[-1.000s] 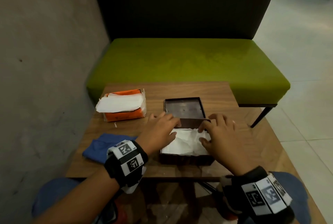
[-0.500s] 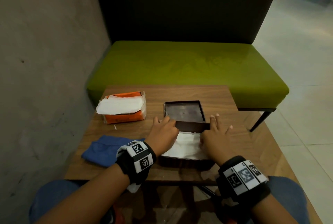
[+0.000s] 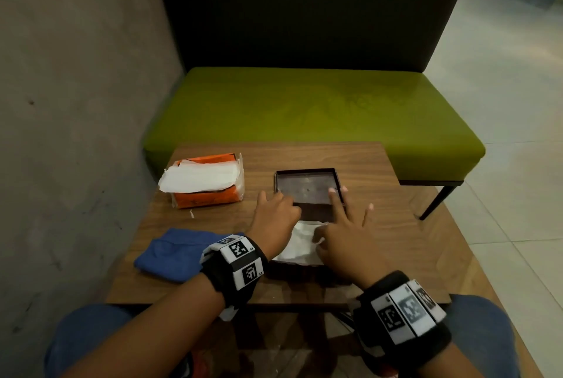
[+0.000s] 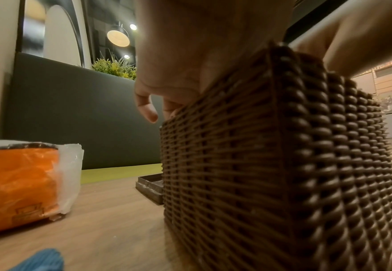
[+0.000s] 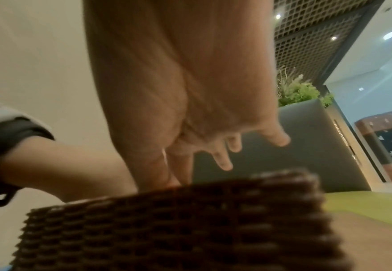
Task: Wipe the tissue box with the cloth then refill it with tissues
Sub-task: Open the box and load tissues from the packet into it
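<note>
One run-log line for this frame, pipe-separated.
tissue box: holds white tissues | lid: off, behind box | left hand, right hand: over tissues | cloth: idle

The dark brown woven tissue box (image 3: 300, 269) sits open at the near table edge, white tissues (image 3: 300, 243) inside. Its flat brown lid (image 3: 306, 187) lies just behind it. The crumpled blue cloth (image 3: 170, 252) lies to the left.

Black bands (image 3: 234, 268) are worn on both wrists, each set with white panels printed with black square codes. Bare forearms are seen; blue trousers (image 3: 82, 335) cover the knees.
</note>
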Tool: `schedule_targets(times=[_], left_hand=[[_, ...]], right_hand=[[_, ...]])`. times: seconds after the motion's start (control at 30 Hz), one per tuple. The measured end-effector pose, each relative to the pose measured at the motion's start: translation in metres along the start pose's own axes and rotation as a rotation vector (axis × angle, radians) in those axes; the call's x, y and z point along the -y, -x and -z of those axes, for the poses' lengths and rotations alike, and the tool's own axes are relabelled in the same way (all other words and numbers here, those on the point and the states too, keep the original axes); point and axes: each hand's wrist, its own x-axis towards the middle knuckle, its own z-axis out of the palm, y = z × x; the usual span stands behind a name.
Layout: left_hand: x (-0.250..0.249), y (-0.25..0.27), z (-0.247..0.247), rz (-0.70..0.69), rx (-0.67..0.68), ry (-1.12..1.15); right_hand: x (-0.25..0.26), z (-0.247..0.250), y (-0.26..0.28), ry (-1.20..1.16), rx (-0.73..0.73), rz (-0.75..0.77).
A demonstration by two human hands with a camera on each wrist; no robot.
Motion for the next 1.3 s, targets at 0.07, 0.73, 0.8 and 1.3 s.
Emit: schedule_targets(times=[0.07, 0.73, 0.8, 1.3], left_hand=[[0.000, 0.002, 0.003, 0.006, -0.013, 0.065], [0.004, 0.016, 0.014, -0.163, 0.293, 0.113], [0.015, 0.018, 0.021, -0.150, 0.172, 0.264], [0.200, 0.009, -0.008, 0.291, -0.029, 0.358]], right_hand=[[-0.001, -0.001, -0.007, 0.026, 0.096, -0.095], [0.005, -0.006, -0.008, 0.026, 0.044, -0.196], [0.001, -0.005, -0.006, -0.062, 0.061, -0.194], [0.019, -0.001, -0.017, -0.183, 0.336, -0.048]])
